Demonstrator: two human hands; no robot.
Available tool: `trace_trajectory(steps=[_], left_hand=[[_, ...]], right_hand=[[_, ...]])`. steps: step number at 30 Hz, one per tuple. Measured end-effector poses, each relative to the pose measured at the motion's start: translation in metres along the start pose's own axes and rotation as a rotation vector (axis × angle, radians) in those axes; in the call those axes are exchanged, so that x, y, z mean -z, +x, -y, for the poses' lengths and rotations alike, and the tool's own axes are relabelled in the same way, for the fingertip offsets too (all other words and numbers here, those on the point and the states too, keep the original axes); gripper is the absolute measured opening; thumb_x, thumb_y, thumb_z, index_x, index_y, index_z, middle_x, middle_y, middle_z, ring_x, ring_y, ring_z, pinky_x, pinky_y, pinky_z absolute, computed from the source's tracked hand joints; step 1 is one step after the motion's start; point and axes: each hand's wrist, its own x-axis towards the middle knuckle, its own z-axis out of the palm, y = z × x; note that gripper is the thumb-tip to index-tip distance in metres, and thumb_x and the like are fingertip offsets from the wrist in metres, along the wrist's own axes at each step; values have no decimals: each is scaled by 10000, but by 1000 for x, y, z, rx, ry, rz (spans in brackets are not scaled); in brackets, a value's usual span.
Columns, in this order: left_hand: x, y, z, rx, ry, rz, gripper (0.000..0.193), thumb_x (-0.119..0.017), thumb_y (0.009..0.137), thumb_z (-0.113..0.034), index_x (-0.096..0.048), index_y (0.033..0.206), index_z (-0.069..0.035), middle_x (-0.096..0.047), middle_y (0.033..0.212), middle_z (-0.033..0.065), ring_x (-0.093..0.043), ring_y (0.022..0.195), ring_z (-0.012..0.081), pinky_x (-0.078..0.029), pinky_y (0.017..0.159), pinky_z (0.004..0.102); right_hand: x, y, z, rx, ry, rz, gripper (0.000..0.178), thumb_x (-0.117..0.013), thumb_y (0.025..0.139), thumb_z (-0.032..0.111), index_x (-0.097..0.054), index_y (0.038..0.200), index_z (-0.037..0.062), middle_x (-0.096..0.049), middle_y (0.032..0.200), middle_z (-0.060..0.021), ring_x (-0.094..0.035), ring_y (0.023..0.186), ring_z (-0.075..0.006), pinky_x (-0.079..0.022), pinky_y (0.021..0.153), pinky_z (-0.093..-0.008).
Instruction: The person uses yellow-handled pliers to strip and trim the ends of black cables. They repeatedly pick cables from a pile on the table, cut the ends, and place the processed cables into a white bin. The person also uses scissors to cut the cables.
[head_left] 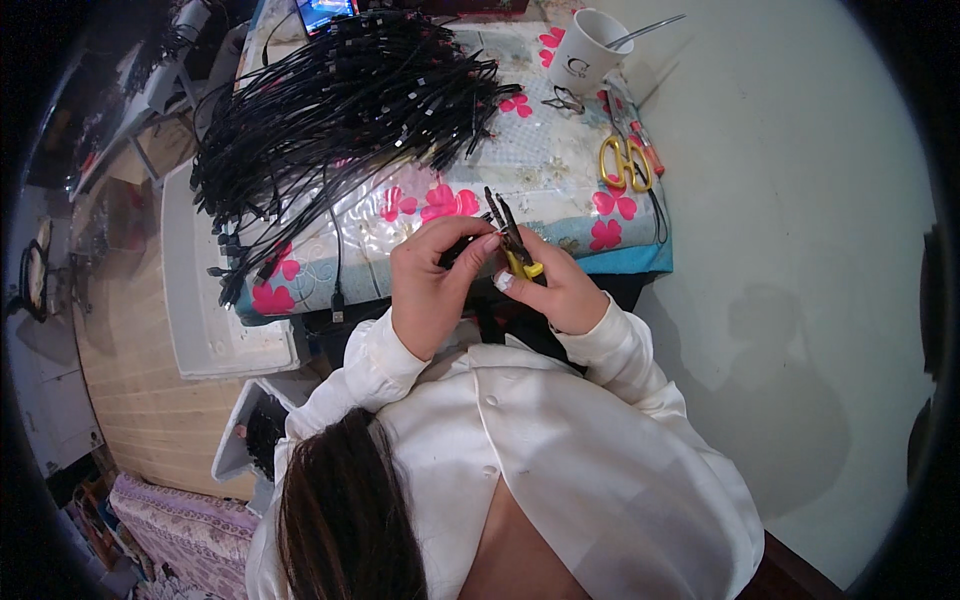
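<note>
Over the table's near edge, my left hand (pixel 428 278) pinches the end of a black cable (pixel 456 250) between thumb and fingers. Thin light-coloured wire ends seem to show at its fingertips, too small to make out fully. Right beside it, my right hand (pixel 562 295) is closed around pliers (pixel 522 264) with yellow and black handles. Their dark jaws point away from me, slightly parted, close to the cable end. How the jaws meet the wires is hidden by my fingers. A large heap of black USB cables (pixel 350 110) lies beyond my left hand.
The table's flowered cover (pixel 520 150) carries yellow-handled scissors (pixel 625 164), a red-handled tool (pixel 648 150) and a white mug (pixel 588 52) with a spoon. One cable's USB plug (pixel 337 306) hangs over the near edge. A white foam box (pixel 215 345) stands at left; a pale wall (pixel 790 200) is at right.
</note>
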Motion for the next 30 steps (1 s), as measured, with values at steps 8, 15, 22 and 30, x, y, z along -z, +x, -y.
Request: trace_trajectory(steps=[8,15,22,30], left_hand=[[3,1,-3,-26,-2,27,94,-706,883,-27,-685,955,29,-686,869,112,-642,763,181,-506,704,280],[3,1,-3,-54,-3,20,95,-709,875,-9,-687,960,29,-687,869,116,-644,769,185,-509,713,283],[3,-1,-3,-5,31,23,107,-704,892,-41,-690,970,31,-696,893,111,-645,793,183,-509,735,284],[10,7,-8,-198,282,60,213,-675,893,-20,-650,1104,-6,-682,952,148,-672,819,318,-525,716,340]], right_hand=[[3,0,2,-93,173,109,403,-632,923,116,-483,1286,19,-570,970,-67,-542,873,-165,-468,809,-325],[2,0,8,-8,-53,42,428,-652,890,109,-474,1266,12,-590,950,-122,-573,850,-243,-473,791,-356],[1,-1,5,23,-200,-30,366,-656,881,114,-490,1183,-11,-602,848,-179,-613,788,-345,-479,729,-400],[-5,1,-6,53,-145,-170,235,-666,881,122,-574,1051,-12,-619,821,-177,-622,757,-320,-480,714,-381]])
